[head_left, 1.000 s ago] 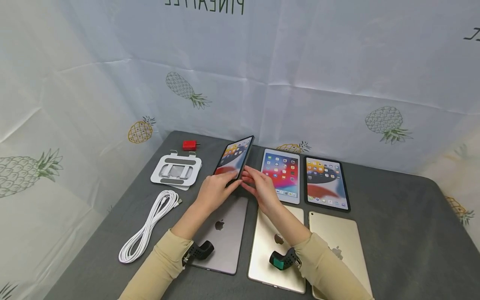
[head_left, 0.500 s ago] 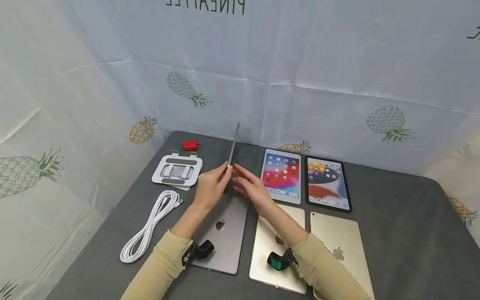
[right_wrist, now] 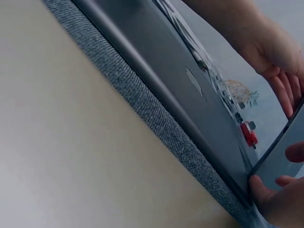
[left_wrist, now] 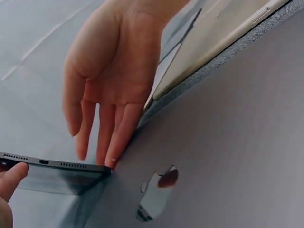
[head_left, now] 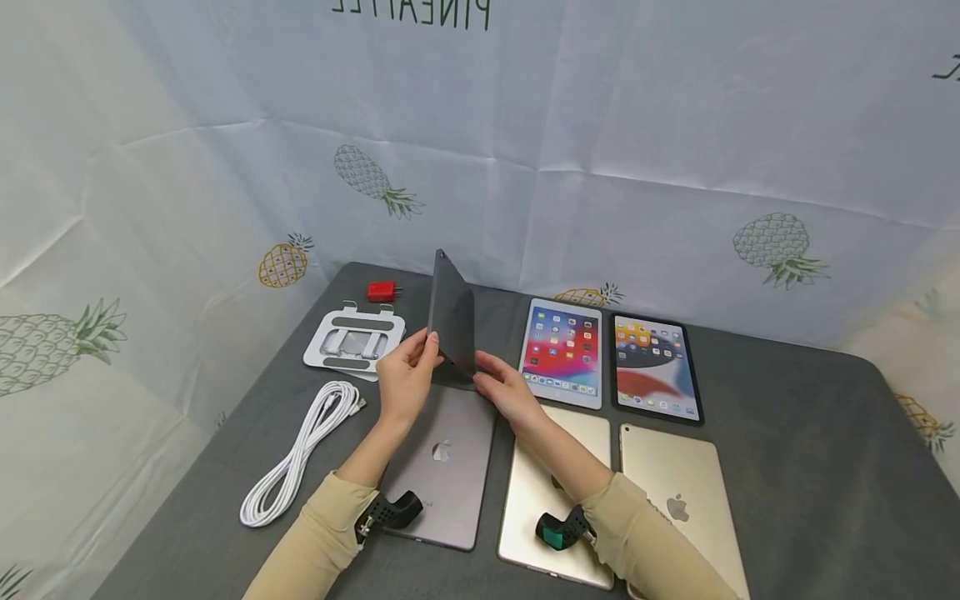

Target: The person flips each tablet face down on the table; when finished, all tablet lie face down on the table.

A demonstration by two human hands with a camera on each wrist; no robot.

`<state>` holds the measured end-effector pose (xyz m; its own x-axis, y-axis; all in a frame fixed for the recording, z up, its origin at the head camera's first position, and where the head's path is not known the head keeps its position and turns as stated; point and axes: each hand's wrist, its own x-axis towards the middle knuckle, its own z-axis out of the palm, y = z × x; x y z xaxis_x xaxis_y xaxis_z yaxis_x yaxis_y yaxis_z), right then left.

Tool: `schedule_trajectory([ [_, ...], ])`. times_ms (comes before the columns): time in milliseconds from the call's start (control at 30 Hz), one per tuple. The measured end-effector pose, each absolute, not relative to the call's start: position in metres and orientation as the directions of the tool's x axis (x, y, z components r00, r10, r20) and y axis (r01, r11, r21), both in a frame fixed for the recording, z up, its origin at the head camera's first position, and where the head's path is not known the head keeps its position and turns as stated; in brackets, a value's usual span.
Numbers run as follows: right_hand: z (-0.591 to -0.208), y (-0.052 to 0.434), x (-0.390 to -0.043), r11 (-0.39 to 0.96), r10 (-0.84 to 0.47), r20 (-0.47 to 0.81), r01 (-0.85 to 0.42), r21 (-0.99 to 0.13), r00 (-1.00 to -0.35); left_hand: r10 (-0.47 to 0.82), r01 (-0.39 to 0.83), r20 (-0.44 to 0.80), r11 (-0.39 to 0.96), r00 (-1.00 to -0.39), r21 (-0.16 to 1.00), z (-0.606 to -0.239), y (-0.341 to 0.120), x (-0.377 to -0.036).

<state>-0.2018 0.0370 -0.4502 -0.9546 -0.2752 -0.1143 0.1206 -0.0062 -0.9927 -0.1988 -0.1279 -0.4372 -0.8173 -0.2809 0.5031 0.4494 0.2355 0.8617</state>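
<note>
My left hand (head_left: 405,379) grips a dark tablet (head_left: 453,312) by its left edge, thumb along the rim. The tablet stands nearly upright above the table, its plain dark back turned partly toward me; its screen is hidden. At its lower right corner is my right hand (head_left: 510,396); in the left wrist view that right hand (left_wrist: 111,80) has long, straight fingers, one fingertip touching the corner. Below both hands a grey tablet (head_left: 446,479) lies face down with a shiny apple logo. In the right wrist view the raised tablet (right_wrist: 280,154) shows at the right edge.
A white tablet (head_left: 562,350) and a black tablet (head_left: 652,367) lie screen up at right. Two gold tablets (head_left: 525,500) lie face down in front. At left are a white cable (head_left: 292,458), a folding stand (head_left: 352,364) and a red charger (head_left: 381,292).
The dark tablet has turned from screen view through edge-on to showing its back, tilting left and more upright. My left hand moved left with it; the right fingers shifted to its lower right corner.
</note>
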Motion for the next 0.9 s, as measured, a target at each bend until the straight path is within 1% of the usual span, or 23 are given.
schedule_trajectory([
  [100,-0.451,0.037,-0.202,-0.01,-0.277,-0.109,0.116,-0.993,-0.955,-0.301,0.411,0.444,0.171,-0.844,0.896,-0.43,-0.128,-0.193],
  [267,-0.451,0.038,-0.201,0.016,-0.257,-0.098,0.097,-0.995,-0.961,-0.307,0.358,0.372,0.103,-0.876,0.928,-0.415,-0.128,-0.179],
  [533,-0.451,0.04,-0.2,0.069,-0.214,-0.142,0.13,-0.989,-0.966,-0.337,0.286,0.262,-0.023,-0.904,0.958,-0.453,-0.14,-0.197],
  [767,-0.45,0.044,-0.198,0.095,-0.196,-0.163,0.147,-0.985,-0.967,-0.299,0.202,0.149,-0.155,-0.943,0.967,-0.46,-0.144,-0.202],
  [900,-0.449,0.044,-0.197,0.101,-0.205,-0.163,0.145,-0.984,-0.965,-0.297,0.167,0.109,-0.177,-0.948,0.97,-0.461,-0.146,-0.204],
])
